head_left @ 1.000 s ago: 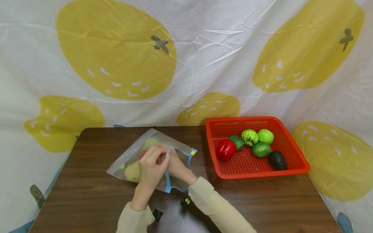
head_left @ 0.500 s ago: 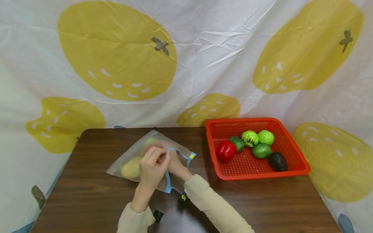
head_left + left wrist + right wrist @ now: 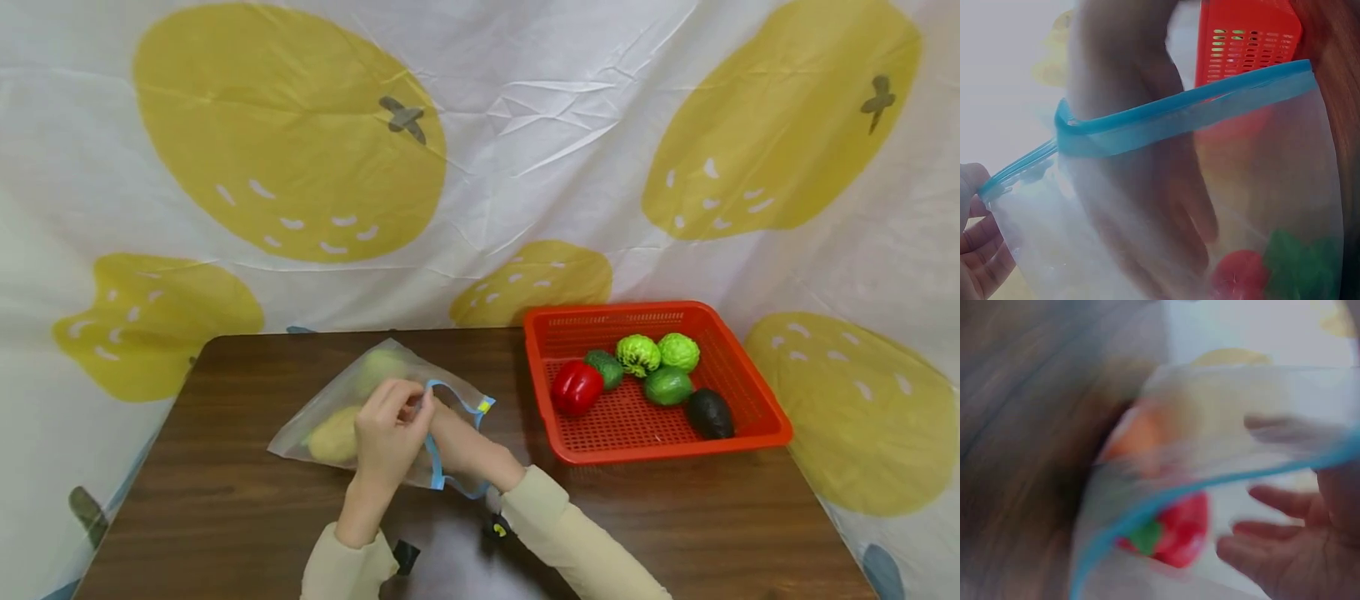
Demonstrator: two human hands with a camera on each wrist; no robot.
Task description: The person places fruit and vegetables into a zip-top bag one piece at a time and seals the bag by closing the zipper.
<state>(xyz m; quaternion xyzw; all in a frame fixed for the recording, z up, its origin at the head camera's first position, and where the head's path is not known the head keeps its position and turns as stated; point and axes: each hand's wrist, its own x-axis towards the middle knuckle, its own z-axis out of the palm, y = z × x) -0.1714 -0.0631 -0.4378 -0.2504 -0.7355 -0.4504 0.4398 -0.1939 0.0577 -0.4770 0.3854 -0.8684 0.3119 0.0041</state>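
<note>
blue edging (image 3: 433, 458) trims the clear bag (image 3: 341, 390) lying on the table (image 3: 225, 517), left of the red basket (image 3: 675, 451). the left hand (image 3: 388, 429) pinches that edging; the right hand (image 3: 1297, 556) is inside, fingers loosely spread, near a red, green-topped piece (image 3: 1186, 532).

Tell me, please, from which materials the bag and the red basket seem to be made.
Bag: probably thin, frosted plastic film; the right hand inside shows hazily through it.
Red basket: likely stiff, smooth-looking moulded plastic; its colour is even and its perforations regular.
</note>
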